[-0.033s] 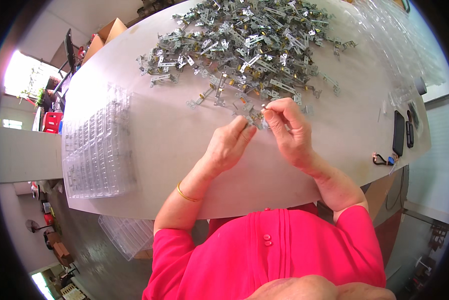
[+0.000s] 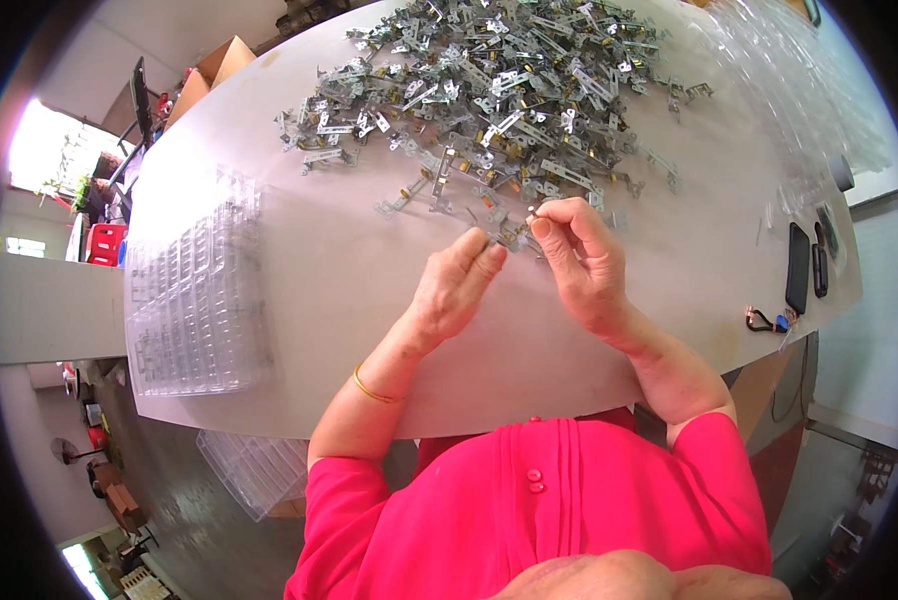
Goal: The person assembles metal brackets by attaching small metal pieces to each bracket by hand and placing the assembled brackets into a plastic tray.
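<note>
- Head view: small pale-tipped piece [image 2: 532, 212], pinched between thumb and forefinger of the right hand [image 2: 591, 266], at the near edge of the metal bracket pile [image 2: 494, 100]; its lower part is hidden.
- Left hand [image 2: 456, 286] has drawn slightly away leftward; thumb and forefinger closed together, whether on something I cannot tell.

From my remote seat I can read no text, label, number or sign: none on the metal brackets [image 2: 504, 95], the clear plastic trays [image 2: 194, 310], or the pale worktop [image 2: 334, 270] itself.
</note>
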Demonstrator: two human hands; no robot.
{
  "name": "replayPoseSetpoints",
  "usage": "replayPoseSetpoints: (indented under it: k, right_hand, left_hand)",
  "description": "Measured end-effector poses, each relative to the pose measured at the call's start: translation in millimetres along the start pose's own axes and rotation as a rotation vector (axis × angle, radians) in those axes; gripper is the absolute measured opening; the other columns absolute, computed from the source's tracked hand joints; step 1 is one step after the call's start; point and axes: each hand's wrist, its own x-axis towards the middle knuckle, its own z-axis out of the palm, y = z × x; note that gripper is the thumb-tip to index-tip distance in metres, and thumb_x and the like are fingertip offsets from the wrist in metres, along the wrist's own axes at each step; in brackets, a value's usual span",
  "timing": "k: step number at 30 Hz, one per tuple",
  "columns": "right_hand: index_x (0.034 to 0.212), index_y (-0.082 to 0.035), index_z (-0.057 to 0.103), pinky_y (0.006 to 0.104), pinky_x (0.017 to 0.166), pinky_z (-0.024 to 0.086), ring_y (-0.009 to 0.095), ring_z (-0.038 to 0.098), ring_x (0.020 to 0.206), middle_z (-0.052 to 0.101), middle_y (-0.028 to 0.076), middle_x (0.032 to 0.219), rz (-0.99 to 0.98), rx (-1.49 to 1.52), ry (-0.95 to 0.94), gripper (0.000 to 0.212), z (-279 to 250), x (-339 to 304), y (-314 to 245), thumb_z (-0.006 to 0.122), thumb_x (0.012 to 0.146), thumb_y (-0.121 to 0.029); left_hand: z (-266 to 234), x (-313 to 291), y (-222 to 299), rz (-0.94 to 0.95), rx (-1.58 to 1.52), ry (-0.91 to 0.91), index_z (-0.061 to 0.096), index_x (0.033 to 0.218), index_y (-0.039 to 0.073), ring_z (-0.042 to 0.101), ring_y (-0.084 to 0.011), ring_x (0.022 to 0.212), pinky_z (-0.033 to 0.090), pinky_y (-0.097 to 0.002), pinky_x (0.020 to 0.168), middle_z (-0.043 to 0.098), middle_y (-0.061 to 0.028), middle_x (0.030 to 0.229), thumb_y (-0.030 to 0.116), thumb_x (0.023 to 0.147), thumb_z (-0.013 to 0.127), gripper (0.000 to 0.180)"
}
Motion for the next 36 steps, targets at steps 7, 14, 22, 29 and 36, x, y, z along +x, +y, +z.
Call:
replayPoseSetpoints:
  k: [7,14,22,29,36]
  right_hand:
    - [0.101,-0.005,0.062,0.0235,0.052,0.037,0.003,0.043,0.060,0.050,-0.004,0.067,0.212,0.025,-0.146,0.005,1.5,-3.4,-5.3,0.063,0.100,-0.010]
    - [0.100,-0.004,0.063,0.0246,0.052,0.038,0.004,0.042,0.060,0.051,-0.003,0.067,0.226,-0.026,-0.158,0.006,3.9,-4.7,-2.0,0.064,0.099,-0.010]
    - [0.100,-0.004,0.063,0.0263,0.053,0.040,0.007,0.045,0.060,0.053,0.000,0.067,0.243,-0.067,-0.175,0.005,2.1,-3.0,-6.2,0.065,0.098,-0.009]
    - [0.105,-0.005,0.061,0.0265,0.058,0.045,0.007,0.053,0.064,0.058,0.002,0.071,0.306,-0.020,-0.232,0.008,-0.9,-0.7,-6.5,0.058,0.102,-0.011]
    - [0.113,-0.006,0.062,0.0229,0.070,0.048,0.008,0.057,0.075,0.061,-0.001,0.086,0.558,0.434,-0.329,0.016,-5.4,5.1,-3.9,0.049,0.104,-0.012]
  left_hand:
    - [-16.0,3.3,-9.5,-0.387,-0.774,-0.051,0.047,0.080,0.006,0.045,-0.0140,0.050,0.039,-0.0269,0.047,0.043,-0.0023,0.060,0.037,0.108,0.044,0.041]
    - [-13.9,3.5,-8.6,-0.384,-0.766,-0.067,0.048,0.081,0.006,0.046,-0.0139,0.049,0.039,-0.0265,0.047,0.043,-0.0025,0.060,0.038,0.107,0.045,0.041]
    - [-13.6,-0.4,-15.3,-0.326,-0.632,-0.075,0.050,0.081,0.007,0.046,-0.0111,0.052,0.039,-0.0256,0.049,0.046,-0.0019,0.061,0.035,0.107,0.047,0.038]
    - [-12.6,-0.6,-9.6,-0.205,-0.270,-0.092,0.051,0.082,0.007,0.042,-0.0081,0.059,0.036,-0.0260,0.053,0.047,0.0026,0.065,0.033,0.106,0.052,0.035]
    - [-12.7,-0.9,-3.8,-0.021,-0.083,-0.094,0.055,0.090,0.003,0.050,-0.0206,0.061,0.041,-0.0345,0.056,0.054,-0.0081,0.069,0.022,0.102,0.058,0.022]
